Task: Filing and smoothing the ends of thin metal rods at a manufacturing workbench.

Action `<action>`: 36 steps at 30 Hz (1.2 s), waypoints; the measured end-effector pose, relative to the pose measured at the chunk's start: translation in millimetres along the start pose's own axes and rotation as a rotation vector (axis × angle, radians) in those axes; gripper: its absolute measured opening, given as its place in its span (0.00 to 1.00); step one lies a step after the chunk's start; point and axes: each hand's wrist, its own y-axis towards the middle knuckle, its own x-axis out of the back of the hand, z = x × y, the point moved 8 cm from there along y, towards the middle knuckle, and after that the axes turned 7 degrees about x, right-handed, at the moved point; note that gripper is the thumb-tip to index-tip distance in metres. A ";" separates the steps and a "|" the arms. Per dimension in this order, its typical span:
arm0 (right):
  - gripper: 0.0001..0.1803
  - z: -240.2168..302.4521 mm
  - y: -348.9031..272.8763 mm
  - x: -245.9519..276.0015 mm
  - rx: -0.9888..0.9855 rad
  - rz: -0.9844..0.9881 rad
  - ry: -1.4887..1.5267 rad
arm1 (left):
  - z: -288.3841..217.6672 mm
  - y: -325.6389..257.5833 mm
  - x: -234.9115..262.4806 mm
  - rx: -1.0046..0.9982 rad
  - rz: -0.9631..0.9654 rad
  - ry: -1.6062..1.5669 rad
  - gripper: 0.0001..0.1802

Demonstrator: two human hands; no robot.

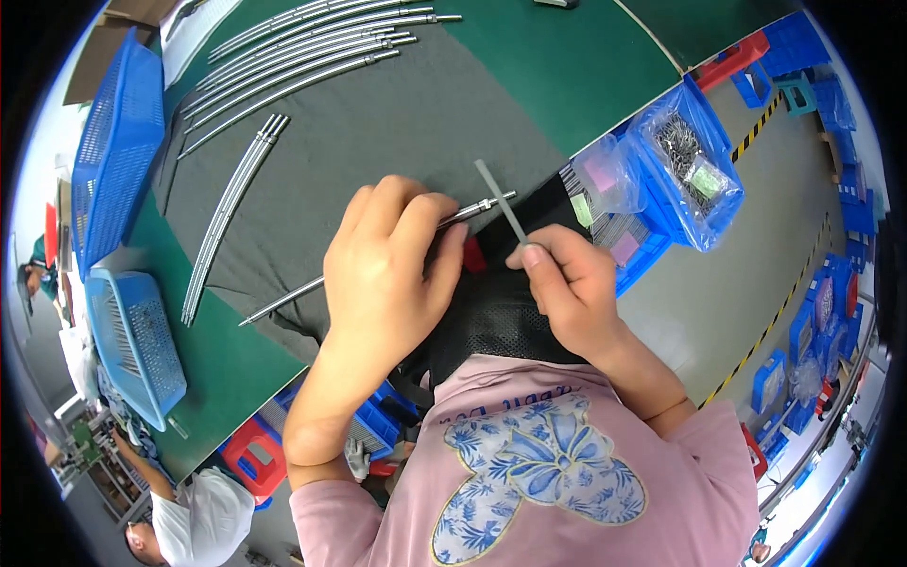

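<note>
My left hand (383,260) is closed around a slim silver metal rod (288,300), which slants from lower left to upper right and ends in a stepped tip. In my right hand (572,288) a thin grey stick (499,200) is pinched between thumb and fingers. That stick crosses in front of the rod's tip; whether the two touch I cannot tell. Left of my left hand, a small bundle of similar rods (231,217) lies on the grey cloth (378,123). Several more rods (302,80) are spread side by side at the far left of the cloth.
Blue plastic baskets (142,350) stand along the left of the green table (576,57). To the right, a blue bin (699,227) lined with plastic holds many small metal parts. Another person (203,515) in white is at the lower left.
</note>
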 end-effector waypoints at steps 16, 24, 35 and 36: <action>0.03 12.2 13.4 -20.7 0.155 -0.061 -0.117 | 7.0 -4.6 -8.7 0.047 -0.249 -0.265 0.08; 0.02 14.7 10.7 -23.3 0.174 -0.037 -0.158 | 5.3 -5.9 -9.1 0.036 -0.248 -0.262 0.09; 0.03 18.2 8.9 -25.0 0.119 0.062 -0.275 | 7.9 -4.9 -7.1 0.033 -0.291 -0.263 0.09; 0.03 18.9 8.8 -25.8 0.117 0.064 -0.278 | 8.6 -5.4 -7.3 0.042 -0.295 -0.293 0.09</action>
